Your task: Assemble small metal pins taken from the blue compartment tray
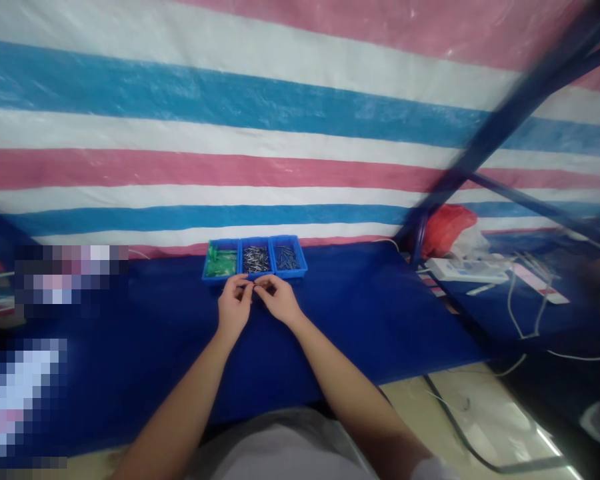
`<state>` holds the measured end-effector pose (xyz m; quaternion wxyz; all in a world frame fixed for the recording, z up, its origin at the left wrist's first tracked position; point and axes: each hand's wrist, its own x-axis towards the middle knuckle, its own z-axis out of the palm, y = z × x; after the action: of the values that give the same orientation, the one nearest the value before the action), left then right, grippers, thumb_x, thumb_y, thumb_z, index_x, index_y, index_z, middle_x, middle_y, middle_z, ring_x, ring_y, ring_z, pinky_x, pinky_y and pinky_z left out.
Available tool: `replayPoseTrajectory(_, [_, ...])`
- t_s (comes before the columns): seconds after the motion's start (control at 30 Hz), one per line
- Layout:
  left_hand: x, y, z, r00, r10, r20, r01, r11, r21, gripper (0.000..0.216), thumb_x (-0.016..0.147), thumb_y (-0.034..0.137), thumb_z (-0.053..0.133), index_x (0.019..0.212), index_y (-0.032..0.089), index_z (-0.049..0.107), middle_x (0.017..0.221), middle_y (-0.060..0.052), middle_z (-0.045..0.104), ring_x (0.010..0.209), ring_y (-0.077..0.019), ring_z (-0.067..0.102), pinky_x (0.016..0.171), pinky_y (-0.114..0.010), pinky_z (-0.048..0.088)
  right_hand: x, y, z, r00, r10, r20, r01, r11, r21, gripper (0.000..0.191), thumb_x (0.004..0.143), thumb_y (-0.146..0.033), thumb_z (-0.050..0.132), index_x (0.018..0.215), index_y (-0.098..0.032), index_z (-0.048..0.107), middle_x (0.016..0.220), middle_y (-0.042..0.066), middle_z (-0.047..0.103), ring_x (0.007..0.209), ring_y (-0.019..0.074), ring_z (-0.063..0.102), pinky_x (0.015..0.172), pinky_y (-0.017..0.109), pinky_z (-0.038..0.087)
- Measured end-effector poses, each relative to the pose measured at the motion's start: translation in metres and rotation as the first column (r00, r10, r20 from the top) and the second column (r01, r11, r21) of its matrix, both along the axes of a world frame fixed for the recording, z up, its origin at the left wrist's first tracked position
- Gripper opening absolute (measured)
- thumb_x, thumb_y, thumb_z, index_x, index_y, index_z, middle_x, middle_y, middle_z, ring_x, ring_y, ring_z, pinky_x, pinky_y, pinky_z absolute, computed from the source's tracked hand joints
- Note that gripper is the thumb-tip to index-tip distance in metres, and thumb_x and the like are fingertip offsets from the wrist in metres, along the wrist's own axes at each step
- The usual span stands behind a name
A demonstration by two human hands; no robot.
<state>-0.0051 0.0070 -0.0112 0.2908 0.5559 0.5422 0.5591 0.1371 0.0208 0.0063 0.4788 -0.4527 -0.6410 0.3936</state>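
Note:
My left hand [234,303] and my right hand [279,298] meet fingertip to fingertip over the blue table cover [360,313], just in front of a blue three-compartment tray [254,258]. Both hands pinch a tiny part between them that is too small to name. The tray's left compartment holds green pieces [221,261]. Its middle compartment holds small grey metal parts [257,259], and the right compartment holds darker metal parts [286,256].
A striped pink, white and blue tarp [260,133] hangs behind the table. A dark blue metal frame [510,113] slants at the right. Beyond it lie a red bag [447,227], a white power strip [467,270] and loose cables [523,313].

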Motion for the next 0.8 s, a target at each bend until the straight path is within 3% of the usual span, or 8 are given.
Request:
replayPoseTrajectory(0.3, [-0.0013,-0.0007,0.0001,1.000,-0.002,-0.028,0.001,1.000,-0.030,0.029,0.091,0.039,0.059,0.113,0.021,0.062,0.079,0.000,0.067,0.059,-0.0119,0.062,0.061,-0.026,0.053,-0.0002,-0.0026,0.0032,0.999,0.017,0.045,-0.016,1.000,-0.003,0.016,0.090,-0.033,0.058,0.089,-0.020,0.068,0.086,0.002,0.071,0.079,0.0169,0.065,0.073,0.029,0.049])
replayPoseTrajectory(0.43, [-0.0011,-0.0016,-0.0004,1.000,0.005,-0.025,-0.006,1.000,-0.017,0.032,0.088,0.038,0.064,0.115,0.022,0.061,0.087,-0.001,0.067,0.067,-0.0129,0.065,0.064,-0.026,0.054,0.0007,-0.0029,0.0049,0.998,-0.012,0.060,0.014,1.000,-0.024,0.020,0.091,-0.037,0.056,0.085,-0.020,0.066,0.081,0.002,0.069,0.076,0.0172,0.062,0.071,0.029,0.047])
replayPoseTrajectory(0.6, [-0.0001,-0.0023,0.0010,0.997,0.049,-0.067,-0.048,0.999,0.007,0.032,0.083,0.034,0.069,0.112,0.022,0.063,0.082,0.001,0.064,0.063,-0.0105,0.062,0.064,-0.024,0.052,0.0021,-0.0024,0.0070,0.999,-0.019,0.047,0.021,0.998,-0.055,0.026,0.091,-0.041,0.055,0.083,-0.020,0.067,0.081,0.001,0.068,0.074,0.0168,0.060,0.071,0.028,0.046])
replayPoseTrajectory(0.8, [0.0009,-0.0030,0.0027,0.999,-0.018,0.029,0.017,1.000,0.014,0.037,0.084,0.033,0.068,0.119,0.023,0.061,0.107,-0.006,0.070,0.065,-0.0109,0.067,0.067,-0.027,0.057,0.0021,-0.0022,0.0064,0.998,-0.001,0.060,0.005,0.999,-0.054,0.027,0.092,-0.042,0.055,0.081,-0.020,0.068,0.077,0.001,0.068,0.070,0.0163,0.059,0.068,0.028,0.045])
